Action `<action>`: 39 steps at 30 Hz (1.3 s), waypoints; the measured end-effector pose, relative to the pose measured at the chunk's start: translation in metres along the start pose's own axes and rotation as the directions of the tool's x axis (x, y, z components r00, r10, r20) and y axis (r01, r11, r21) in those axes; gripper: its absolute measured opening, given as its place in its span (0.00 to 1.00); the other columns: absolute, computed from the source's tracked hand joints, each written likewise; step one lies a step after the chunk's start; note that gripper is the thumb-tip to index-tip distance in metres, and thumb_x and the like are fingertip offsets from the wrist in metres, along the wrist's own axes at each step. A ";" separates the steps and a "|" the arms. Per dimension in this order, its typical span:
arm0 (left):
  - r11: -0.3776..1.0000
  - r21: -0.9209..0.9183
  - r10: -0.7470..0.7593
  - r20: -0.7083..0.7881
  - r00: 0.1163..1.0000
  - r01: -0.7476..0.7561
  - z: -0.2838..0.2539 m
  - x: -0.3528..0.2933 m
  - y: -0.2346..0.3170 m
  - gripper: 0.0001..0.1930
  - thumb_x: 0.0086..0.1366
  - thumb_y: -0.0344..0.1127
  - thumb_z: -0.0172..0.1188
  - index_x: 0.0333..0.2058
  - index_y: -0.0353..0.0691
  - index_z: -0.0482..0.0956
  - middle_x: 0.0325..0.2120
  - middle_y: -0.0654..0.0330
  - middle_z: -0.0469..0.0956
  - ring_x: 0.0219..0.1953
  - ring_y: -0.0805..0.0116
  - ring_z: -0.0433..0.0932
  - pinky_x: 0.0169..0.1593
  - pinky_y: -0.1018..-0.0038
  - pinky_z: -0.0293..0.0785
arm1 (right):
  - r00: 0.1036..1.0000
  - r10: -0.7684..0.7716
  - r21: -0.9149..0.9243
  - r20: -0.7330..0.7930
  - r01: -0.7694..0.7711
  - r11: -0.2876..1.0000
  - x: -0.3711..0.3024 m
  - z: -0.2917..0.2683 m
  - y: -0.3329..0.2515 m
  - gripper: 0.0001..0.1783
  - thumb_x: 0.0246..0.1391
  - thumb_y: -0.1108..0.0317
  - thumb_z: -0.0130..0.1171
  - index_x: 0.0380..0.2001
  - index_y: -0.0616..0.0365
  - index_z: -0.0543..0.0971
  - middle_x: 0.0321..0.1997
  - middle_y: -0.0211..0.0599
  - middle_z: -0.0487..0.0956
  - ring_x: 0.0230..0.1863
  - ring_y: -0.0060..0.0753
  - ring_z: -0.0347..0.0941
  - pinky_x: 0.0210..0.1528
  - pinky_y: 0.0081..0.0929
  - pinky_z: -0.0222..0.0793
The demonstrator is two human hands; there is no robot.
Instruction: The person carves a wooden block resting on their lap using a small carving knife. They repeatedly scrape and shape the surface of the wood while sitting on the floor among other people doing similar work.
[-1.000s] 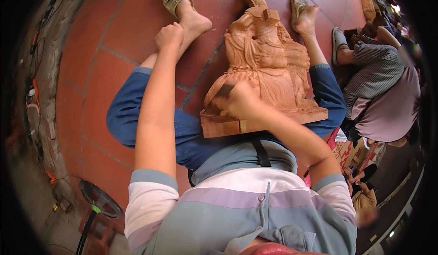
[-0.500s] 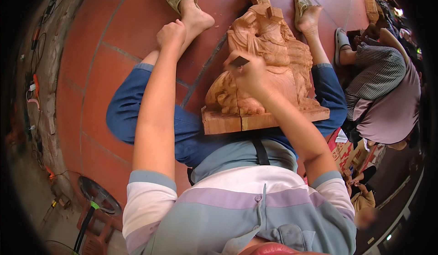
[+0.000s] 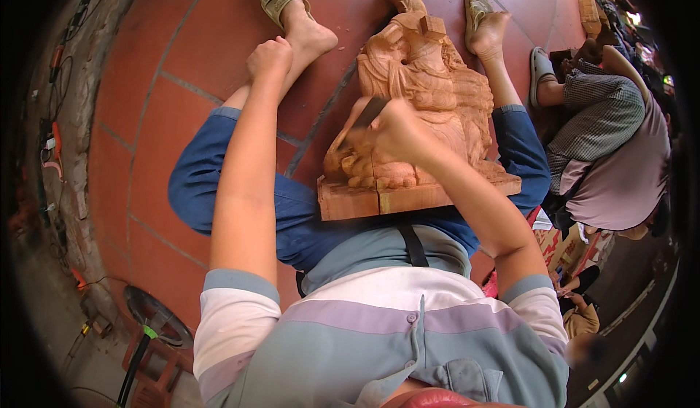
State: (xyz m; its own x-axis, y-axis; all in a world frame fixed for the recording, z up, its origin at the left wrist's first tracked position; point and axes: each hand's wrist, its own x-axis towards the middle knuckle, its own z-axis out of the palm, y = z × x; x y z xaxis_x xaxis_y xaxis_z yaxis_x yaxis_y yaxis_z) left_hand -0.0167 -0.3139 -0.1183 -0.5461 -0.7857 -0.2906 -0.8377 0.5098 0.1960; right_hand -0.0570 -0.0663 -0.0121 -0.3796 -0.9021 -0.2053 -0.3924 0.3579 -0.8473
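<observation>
A carved wooden statue (image 3: 430, 87) of a seated, robed figure lies tilted away from me between my legs, its flat base (image 3: 423, 199) against my lap. My right hand (image 3: 394, 132) is closed on a dark strip of sandpaper (image 3: 370, 111), at the lower left of the carving, over the rounded carved part near the base. The fingertips are blurred, and what lies under them is hidden. My left hand (image 3: 269, 59) is closed around my left lower leg, just above the ankle, away from the statue.
Red floor tiles (image 3: 182, 109) spread around me. Another person (image 3: 616, 145) sits close on the right. A black round fan-like part (image 3: 157, 313) stands by a reddish-brown plastic stool (image 3: 154, 379) at the lower left. Cables (image 3: 65, 51) run along the left wall edge.
My right hand has shifted left and slightly down over the statue, and the sandpaper strip now shows longer and angled. The whole view has shifted slightly; my left hand stays on the leg.
</observation>
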 end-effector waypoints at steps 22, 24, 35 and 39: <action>0.998 -0.060 -0.022 0.056 0.998 0.025 -0.001 0.001 -0.002 0.28 0.64 0.48 0.33 0.37 0.31 0.79 0.39 0.42 0.76 0.45 0.46 0.74 0.51 0.58 0.67 | 0.916 0.050 -0.237 0.398 0.050 0.970 0.037 -0.013 -0.003 0.11 0.35 0.70 0.67 0.27 0.58 0.80 0.24 0.37 0.79 0.28 0.34 0.75 0.32 0.29 0.69; 0.996 -0.078 -0.036 0.052 0.998 0.040 -0.003 -0.002 0.001 0.28 0.64 0.48 0.33 0.37 0.31 0.79 0.38 0.42 0.76 0.45 0.46 0.75 0.51 0.58 0.67 | 0.908 0.077 -0.192 0.412 0.005 0.981 0.044 -0.020 0.002 0.11 0.35 0.71 0.66 0.27 0.59 0.80 0.23 0.37 0.78 0.27 0.33 0.75 0.31 0.28 0.69; 0.998 -0.053 -0.017 0.029 0.999 0.018 0.002 0.001 -0.002 0.28 0.64 0.48 0.34 0.37 0.31 0.79 0.38 0.42 0.77 0.45 0.46 0.75 0.50 0.57 0.68 | 0.919 0.127 -0.360 0.372 0.017 0.933 0.055 0.001 -0.003 0.11 0.34 0.65 0.67 0.25 0.56 0.80 0.25 0.44 0.79 0.31 0.43 0.76 0.36 0.32 0.70; 0.998 -0.057 -0.011 0.019 1.000 0.012 -0.001 -0.002 0.001 0.27 0.64 0.47 0.34 0.37 0.31 0.79 0.37 0.42 0.77 0.45 0.46 0.75 0.50 0.57 0.68 | 0.992 0.121 -0.173 0.039 -0.113 0.978 0.062 -0.028 0.009 0.10 0.35 0.64 0.67 0.24 0.55 0.81 0.22 0.38 0.79 0.26 0.38 0.76 0.31 0.31 0.70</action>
State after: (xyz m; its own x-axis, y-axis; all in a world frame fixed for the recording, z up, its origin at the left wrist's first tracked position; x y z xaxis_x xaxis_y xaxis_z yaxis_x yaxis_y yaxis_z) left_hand -0.0170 -0.3122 -0.1167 -0.5372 -0.7844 -0.3100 -0.8423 0.4798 0.2457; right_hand -0.1076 -0.1126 -0.0184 -0.3914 -0.8608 -0.3253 -0.4862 0.4936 -0.7211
